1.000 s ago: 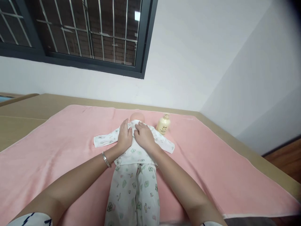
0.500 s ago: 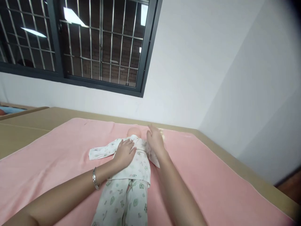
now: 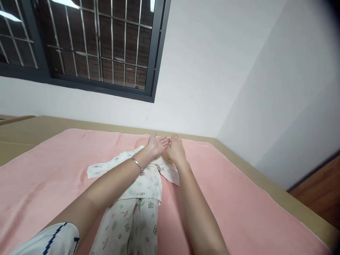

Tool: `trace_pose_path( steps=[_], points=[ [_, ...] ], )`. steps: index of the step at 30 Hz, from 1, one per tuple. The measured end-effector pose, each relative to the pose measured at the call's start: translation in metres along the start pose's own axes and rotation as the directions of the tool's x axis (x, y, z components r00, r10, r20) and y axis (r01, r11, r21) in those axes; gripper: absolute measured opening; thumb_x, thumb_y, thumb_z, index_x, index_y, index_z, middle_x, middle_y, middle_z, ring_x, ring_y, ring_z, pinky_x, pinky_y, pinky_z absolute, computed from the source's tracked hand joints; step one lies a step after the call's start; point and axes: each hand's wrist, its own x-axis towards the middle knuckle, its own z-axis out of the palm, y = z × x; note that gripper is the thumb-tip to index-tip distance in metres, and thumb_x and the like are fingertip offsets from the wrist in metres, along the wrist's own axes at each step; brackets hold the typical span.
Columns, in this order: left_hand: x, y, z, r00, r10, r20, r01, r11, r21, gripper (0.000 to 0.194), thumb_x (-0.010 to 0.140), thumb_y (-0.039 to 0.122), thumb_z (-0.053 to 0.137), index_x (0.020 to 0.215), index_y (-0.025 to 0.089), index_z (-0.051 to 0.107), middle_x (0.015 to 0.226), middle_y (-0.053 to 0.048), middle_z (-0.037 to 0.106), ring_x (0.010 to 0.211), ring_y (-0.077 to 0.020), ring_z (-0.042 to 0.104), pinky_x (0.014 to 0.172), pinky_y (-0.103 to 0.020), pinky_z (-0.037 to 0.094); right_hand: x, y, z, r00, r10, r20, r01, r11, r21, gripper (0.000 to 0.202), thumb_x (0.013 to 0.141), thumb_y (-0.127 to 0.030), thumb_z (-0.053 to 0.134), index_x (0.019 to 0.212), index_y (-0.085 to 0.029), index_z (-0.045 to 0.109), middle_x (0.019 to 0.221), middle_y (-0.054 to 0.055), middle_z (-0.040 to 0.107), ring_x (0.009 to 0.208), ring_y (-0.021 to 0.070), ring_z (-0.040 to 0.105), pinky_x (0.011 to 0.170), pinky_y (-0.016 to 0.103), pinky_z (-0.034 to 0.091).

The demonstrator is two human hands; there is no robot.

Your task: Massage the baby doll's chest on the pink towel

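A doll (image 3: 140, 142) in white patterned pajamas lies on its back, its head partly hidden by my left hand. My left hand (image 3: 157, 144) is over the doll's upper chest, palm turned up, fingers stretched and nothing visible in it. Close beside it, my right hand (image 3: 176, 150) curls above the doll's sleeve (image 3: 170, 173). A small yellow-orange thing (image 3: 168, 159) shows at the lower edge of that hand; its kind is mostly hidden. The printed pajama top (image 3: 148, 182) and trousers (image 3: 143, 221) stretch toward me.
A pink cloth (image 3: 225, 198) covers most of the tan padded surface (image 3: 23, 129). Beyond it rises a white wall (image 3: 191, 71) with a barred, dark-framed window (image 3: 106, 46). Brown wood panelling (image 3: 318, 191) shows at the right.
My left hand has lifted off the doll's chest, moved forward and right, and turned palm up beside my right hand. The view has shifted slightly right and down.
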Motion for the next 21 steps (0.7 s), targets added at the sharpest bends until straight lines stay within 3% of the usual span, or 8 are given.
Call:
trace_pose_path(
  steps=[4,10,17,21],
  points=[
    [0.002,-0.001,0.008,0.999,-0.041,0.027,0.041,0.999,0.019,0.074,0.099,0.05,0.017,0.148,-0.003,0.033,0.151,-0.026,0.044,0.136,-0.0233,0.052,0.103,-0.028,0.05,0.0,0.007,0.004,0.999,-0.02,0.033,0.022,0.997,-0.071,0.059,0.09,-0.01,0.035,0.147,0.0,0.039,0.156,0.02,0.038,0.149,0.0286,0.027,0.122,0.045,0.022],
    [-0.018,0.002,0.002,0.999,0.0,0.052,-0.007,0.992,0.122,0.075,0.098,0.053,0.022,0.148,-0.002,0.036,0.154,-0.024,0.041,0.142,-0.0216,0.045,0.11,-0.026,0.044,-0.001,0.006,0.007,0.998,-0.016,0.058,0.023,0.991,-0.129,0.061,0.091,-0.016,0.038,0.15,-0.003,0.035,0.158,0.019,0.036,0.149,0.0294,0.025,0.121,0.048,0.025],
    [-0.082,0.02,-0.021,0.997,-0.07,0.016,0.065,0.979,0.192,0.068,0.096,0.049,0.029,0.144,0.002,0.043,0.15,-0.023,0.048,0.141,-0.0228,0.046,0.113,-0.032,0.041,-0.012,-0.002,0.022,0.997,0.023,0.074,0.003,0.942,-0.335,0.077,0.088,-0.02,0.047,0.156,0.0,0.018,0.165,0.022,0.013,0.154,0.0318,0.005,0.122,0.054,0.016],
    [-0.118,0.034,-0.037,0.986,-0.15,-0.072,0.162,0.967,0.198,0.063,0.092,0.045,0.038,0.137,0.002,0.049,0.147,-0.024,0.051,0.139,-0.0256,0.049,0.117,-0.034,0.037,-0.016,-0.017,0.011,0.987,0.096,0.13,-0.041,0.925,-0.377,0.075,0.089,-0.02,0.05,0.156,0.0,0.021,0.164,0.024,0.008,0.154,0.0332,0.001,0.123,0.055,0.01]
  ],
)
